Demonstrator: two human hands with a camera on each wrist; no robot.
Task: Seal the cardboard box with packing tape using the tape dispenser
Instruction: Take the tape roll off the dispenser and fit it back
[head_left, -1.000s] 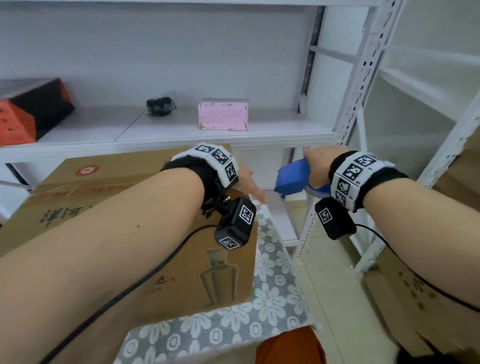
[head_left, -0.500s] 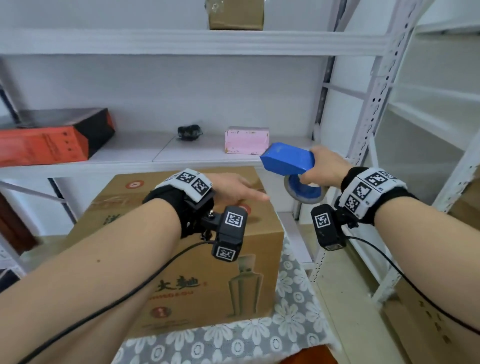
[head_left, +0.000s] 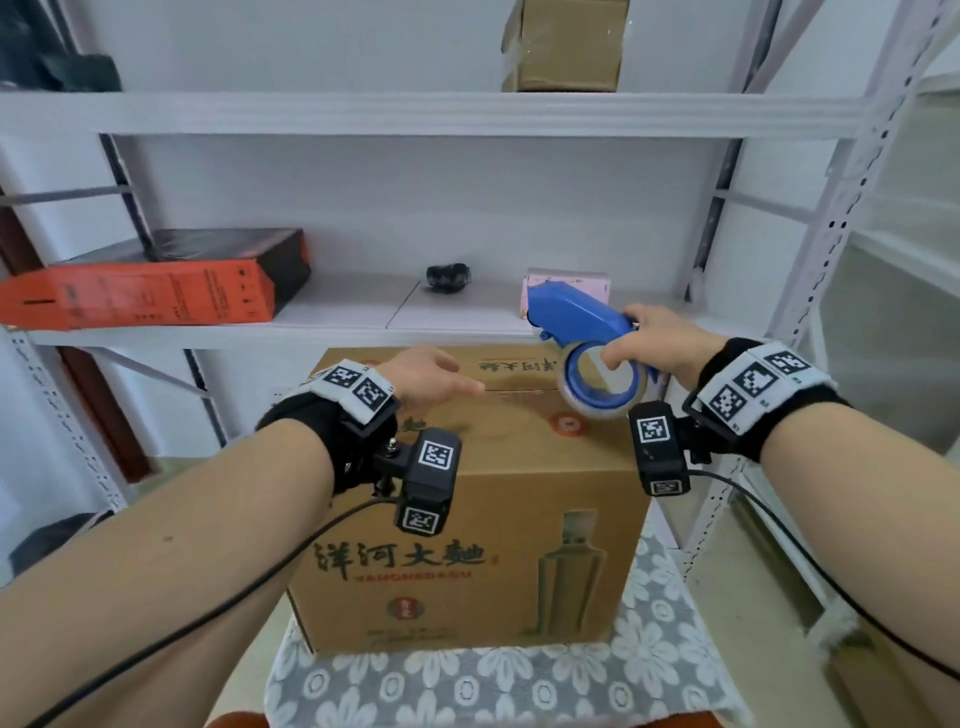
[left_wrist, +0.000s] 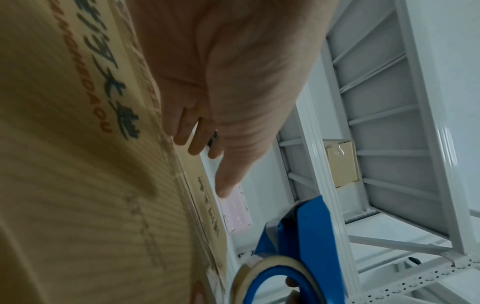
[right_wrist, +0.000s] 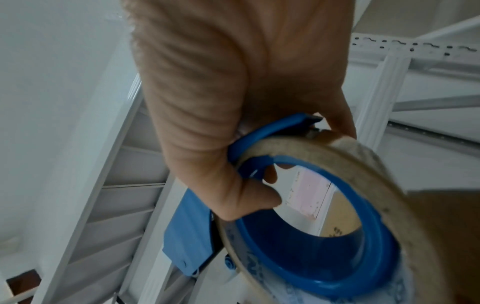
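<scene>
A brown cardboard box with printed characters and a bottle drawing stands on a floral cloth, its top flaps down. My left hand lies flat on the box top, fingers straight and the thumb stretched toward the middle seam. My right hand grips a blue tape dispenser carrying a roll of clear tape, held just above the box's right rear corner. In the right wrist view my fingers curl through the blue hub, thumb on top.
A white metal shelf rack stands behind the box with an orange and black carton, a small black object and a pink box. Another cardboard box sits on the upper shelf. Rack uprights stand at the right.
The view has tilted up and pulled back from the box. My right hand has brought the dispenser up and left, over the box's right rear corner. My left hand has stayed on the box top.
</scene>
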